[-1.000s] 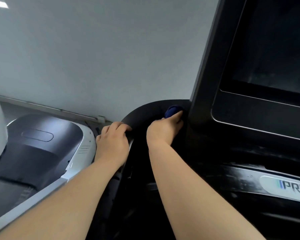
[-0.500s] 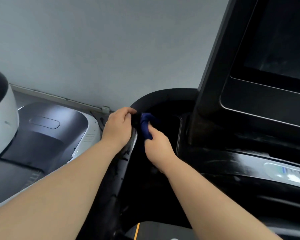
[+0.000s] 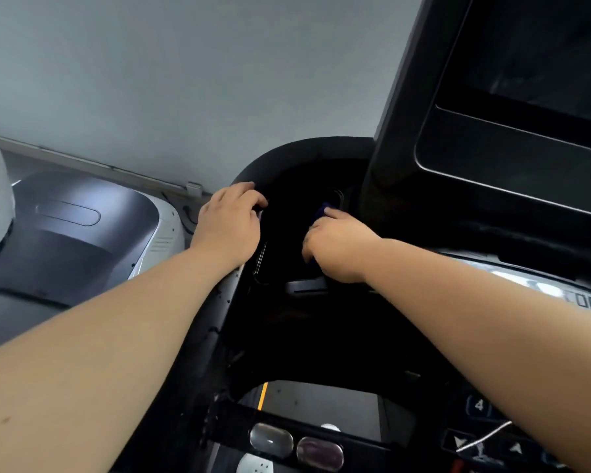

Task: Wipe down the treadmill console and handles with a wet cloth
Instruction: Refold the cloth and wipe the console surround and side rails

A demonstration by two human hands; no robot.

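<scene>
The black treadmill console [image 3: 512,158] fills the right side, its dark screen at the upper right. A curved black handle [image 3: 287,150] arcs from the console toward the left. My left hand [image 3: 231,223] grips this handle on its left bend. My right hand [image 3: 338,245] presses a dark blue cloth [image 3: 325,209] into the dark recess inside the handle curve, close to the console's left edge. Only a small corner of the cloth shows past my fingertips.
A neighbouring machine with a grey and white cover [image 3: 82,227] stands at the left by the grey wall [image 3: 185,80]. Below, a crossbar carries two metal pulse sensors [image 3: 296,445]. Console buttons [image 3: 480,406] and a white cord [image 3: 485,436] lie at the lower right.
My right hand has carried the cloth from beside my left hand rightward, deeper into the recess near the console. The view has tipped down, revealing the crossbar and sensors. My left hand keeps its grip.
</scene>
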